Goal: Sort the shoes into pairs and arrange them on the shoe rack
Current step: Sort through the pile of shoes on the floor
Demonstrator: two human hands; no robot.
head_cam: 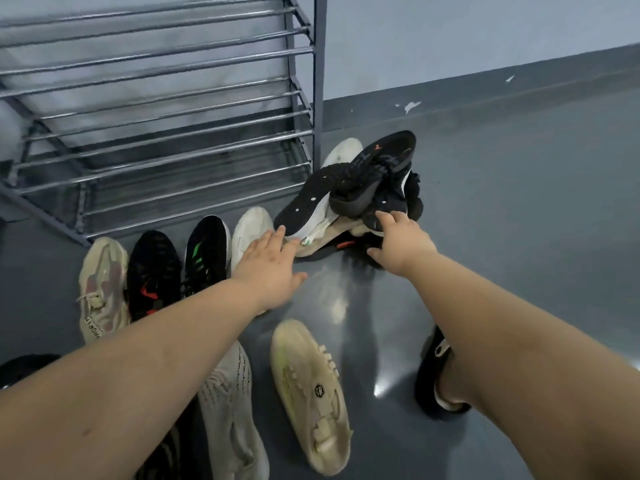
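A heap of shoes (pixel 360 188), mostly black ones lying sole-up, sits on the floor beside the metal shoe rack (pixel 156 109). My left hand (pixel 270 268) reaches toward the heap with straight fingers, its fingertips at the edge of a black-soled white shoe (pixel 304 199). My right hand (pixel 401 244) has its fingers on a black shoe (pixel 384 206) at the front of the heap, thumb spread below. A row of single shoes stands before the rack: beige (pixel 102 289), black with red (pixel 152 271), black with green (pixel 206 254), white (pixel 251 226).
A cream shoe (pixel 308 393) lies near me in the middle, a grey knit shoe (pixel 232 410) to its left and a black shoe (pixel 433 372) under my right forearm. The rack's shelves hold nothing. The grey wall runs behind, with bare floor to the right.
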